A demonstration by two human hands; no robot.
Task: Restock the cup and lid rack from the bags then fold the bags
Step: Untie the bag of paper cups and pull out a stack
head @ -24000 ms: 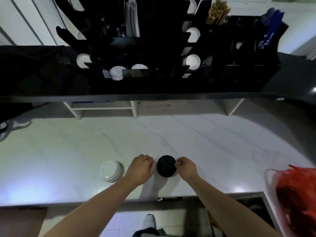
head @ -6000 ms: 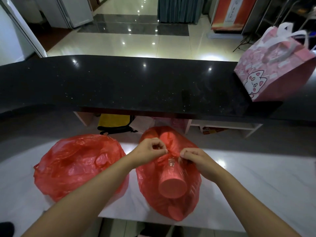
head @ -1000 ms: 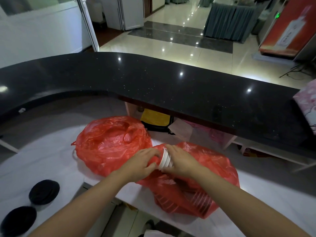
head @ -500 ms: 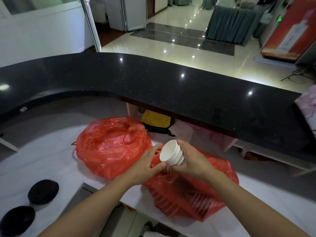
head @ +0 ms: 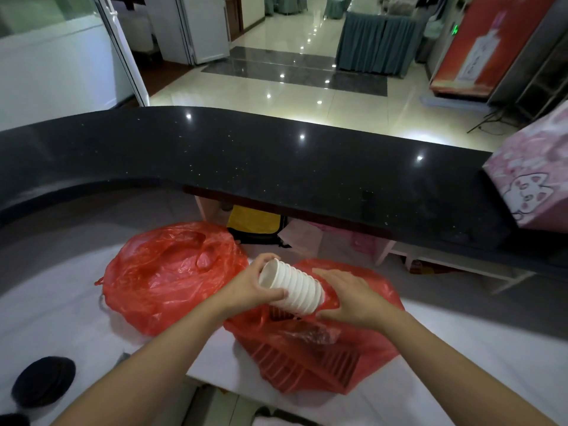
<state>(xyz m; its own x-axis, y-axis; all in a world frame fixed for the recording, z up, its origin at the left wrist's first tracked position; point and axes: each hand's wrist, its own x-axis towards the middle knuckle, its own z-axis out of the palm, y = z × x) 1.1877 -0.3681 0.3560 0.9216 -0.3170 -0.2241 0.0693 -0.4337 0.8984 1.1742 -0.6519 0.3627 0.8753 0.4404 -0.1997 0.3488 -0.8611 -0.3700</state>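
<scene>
While L hand (head: pixel 255 287) grips white cup stack (head: pixel 292 287), R hand (head: pixel 350 298) holds down red bag (head: pixel 322 355), fingers spread flat.

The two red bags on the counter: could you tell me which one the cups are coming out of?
The right-hand red bag, nearest the person: the stack of white cups sticks out of its mouth, gripped by the left hand. The left-hand red bag lies untouched.
</scene>
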